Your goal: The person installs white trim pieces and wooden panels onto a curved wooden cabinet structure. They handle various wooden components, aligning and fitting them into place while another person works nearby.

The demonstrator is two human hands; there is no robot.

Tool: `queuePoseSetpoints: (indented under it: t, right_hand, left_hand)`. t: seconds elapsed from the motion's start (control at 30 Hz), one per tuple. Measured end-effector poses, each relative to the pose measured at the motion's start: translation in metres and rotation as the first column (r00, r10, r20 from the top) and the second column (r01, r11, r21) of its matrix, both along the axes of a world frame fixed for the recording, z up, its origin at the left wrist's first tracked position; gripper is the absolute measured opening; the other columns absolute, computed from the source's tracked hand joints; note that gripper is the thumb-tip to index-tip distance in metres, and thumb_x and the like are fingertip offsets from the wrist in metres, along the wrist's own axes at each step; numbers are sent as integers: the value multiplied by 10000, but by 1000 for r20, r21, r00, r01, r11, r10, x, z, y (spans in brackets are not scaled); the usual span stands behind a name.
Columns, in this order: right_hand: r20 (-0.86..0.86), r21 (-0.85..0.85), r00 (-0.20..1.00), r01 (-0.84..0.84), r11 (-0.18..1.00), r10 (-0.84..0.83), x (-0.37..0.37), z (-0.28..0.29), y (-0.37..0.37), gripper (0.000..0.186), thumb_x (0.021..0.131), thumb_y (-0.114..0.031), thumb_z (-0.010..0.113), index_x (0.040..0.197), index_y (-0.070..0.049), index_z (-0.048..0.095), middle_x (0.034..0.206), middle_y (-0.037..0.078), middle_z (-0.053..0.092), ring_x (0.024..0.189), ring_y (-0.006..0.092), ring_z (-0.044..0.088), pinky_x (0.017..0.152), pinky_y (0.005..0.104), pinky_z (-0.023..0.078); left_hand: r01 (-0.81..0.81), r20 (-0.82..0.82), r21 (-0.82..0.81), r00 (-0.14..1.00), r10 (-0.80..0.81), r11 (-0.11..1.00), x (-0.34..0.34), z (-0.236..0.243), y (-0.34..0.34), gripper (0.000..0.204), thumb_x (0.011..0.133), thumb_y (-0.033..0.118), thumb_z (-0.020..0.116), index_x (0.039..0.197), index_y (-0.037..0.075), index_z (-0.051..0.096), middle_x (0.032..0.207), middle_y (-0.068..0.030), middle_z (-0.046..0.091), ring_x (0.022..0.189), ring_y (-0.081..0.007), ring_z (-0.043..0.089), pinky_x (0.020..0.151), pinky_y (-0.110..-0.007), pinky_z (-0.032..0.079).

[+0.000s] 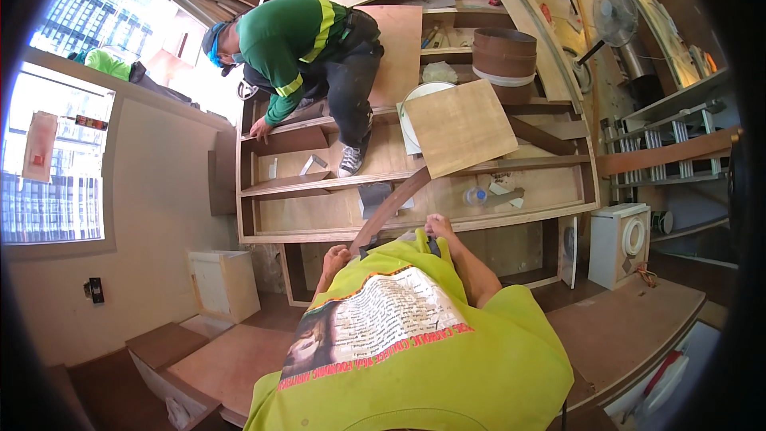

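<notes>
My left hand [337, 258] is curled closed at the left side of my waist, just beside the hem of my yellow-green shirt [399, 335]. At the right side of my waist, my right hand [437, 226] is closed too, close to a dark strap [433, 246]. What either hand holds, if anything, is hidden. Ahead of my waist lies a large wooden frame [319, 233] divided into long compartments. A curved brown wooden strip [391, 206] slants from near my waist up to a square plywood board [463, 128]. A clear plastic bottle [475, 196] lies in the nearest compartment.
A co-worker in a green top [287, 40] bends over the frame, one foot inside it. Brown round drums [504, 56] stand at the right. Farther right are a fan [616, 14], a ladder [670, 152] and a white box [619, 246]. Brown panels [630, 327] lie behind me.
</notes>
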State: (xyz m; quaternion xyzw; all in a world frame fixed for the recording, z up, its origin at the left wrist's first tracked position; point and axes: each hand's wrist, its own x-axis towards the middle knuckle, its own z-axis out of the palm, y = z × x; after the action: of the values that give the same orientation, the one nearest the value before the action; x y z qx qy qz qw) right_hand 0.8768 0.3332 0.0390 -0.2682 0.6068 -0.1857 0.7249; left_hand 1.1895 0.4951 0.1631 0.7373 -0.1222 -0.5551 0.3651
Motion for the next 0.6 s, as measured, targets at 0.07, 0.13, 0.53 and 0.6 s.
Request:
queuePoseSetpoints:
  t: [0.07, 0.13, 0.53, 0.6]
  right_hand:
    - [20, 7, 1000, 6, 1000, -6, 3, 9, 0, 160, 882, -148, 499, 995, -42, 534, 693, 62, 559, 530, 96, 502, 427, 229, 413]
    - [10, -3, 1000, -6, 1000, 7, -1, 10, 0, 156, 875, -131, 495, 993, -40, 540, 693, 62, 561, 528, 96, 502, 428, 228, 413]
    - [15, -42, 998, 55, 998, -55, -10, 7, 6, 119, 857, -116, 511, 921, -33, 568, 672, 39, 560, 513, 89, 494, 438, 235, 418]
    - [4, -46, 999, 52, 998, -52, -8, 13, 5, 130, 859, -121, 512, 934, -31, 569, 679, 42, 569, 522, 94, 510, 446, 238, 430]
  left_hand:
    - [13, 6, 16, 1000, -13, 1000, 2, 8, -2, 532, 714, 199, 596, 1152, -81, 483, 878, -121, 599, 749, -153, 570, 663, -259, 466]
    - [19, 8, 36, 1000, -19, 999, -3, 16, -7, 535, 710, 200, 600, 1150, -81, 485, 872, -112, 600, 741, -146, 568, 660, -254, 464]
    - [184, 60, 32, 981, -186, 982, 1, -1, -6, 549, 666, 231, 609, 1113, -72, 509, 877, -106, 616, 745, -155, 579, 674, -256, 465]
    - [136, 36, 14, 990, -136, 991, 4, -12, -1, 555, 671, 236, 612, 1119, -72, 502, 863, -102, 614, 734, -149, 577, 661, -255, 464]
